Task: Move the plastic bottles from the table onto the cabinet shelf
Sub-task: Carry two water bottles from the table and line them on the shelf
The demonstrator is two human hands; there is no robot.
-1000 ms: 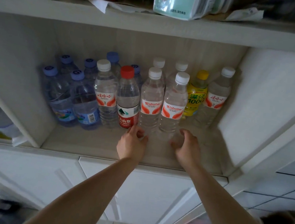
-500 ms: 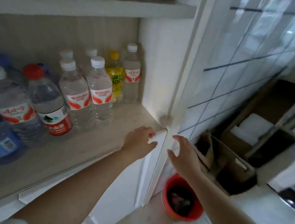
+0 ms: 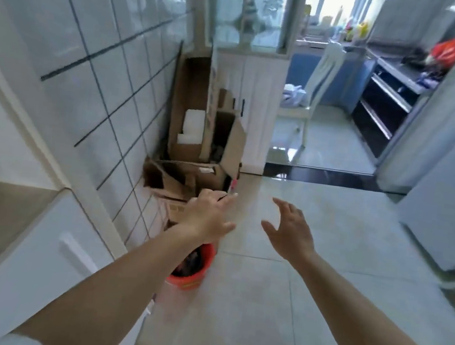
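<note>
View vs. 0.5 s ago: swung right, away from cabinet. The shelf w/ the plastic bottles is gone from frame; no bottle visible now, so I cannot tell where they stand at this moment. Only a corner of the cabinet [image 3: 13, 247] remains at far left: white door front w/ a handle, brown top edge above it.

Next along, the tiled wall [image 3: 98, 52], white w/ dark grout lines, now fills upper left; earlier it sat at right of frame. At its foot, cardboard boxes [image 3: 195, 146], open and stacked loosely, now mid-frame instead of right. Red bucket [image 3: 192, 273] on the floor just below them, partly hidden behind my left forearm, dark contents inside.

My left hand [image 3: 208, 218]: off the shelf edge it hovered at 0.5 s ago, now in the air over bucket and boxes. Fingers relaxed, slightly spread, holding nothing. My right hand [image 3: 290, 230]: near the left, apart from it, over the floor [image 3: 304, 308]. Fingers spread and gently curved, thumb out, holding nothing, much as before.

Newly in view at right: doorway to a kitchen, white chair [image 3: 311, 96] w/ cloth on the seat, dark counter unit [image 3: 385, 99] w/ red item on top, blurred. Grey appliance front [image 3: 446, 183] at far right.
</note>
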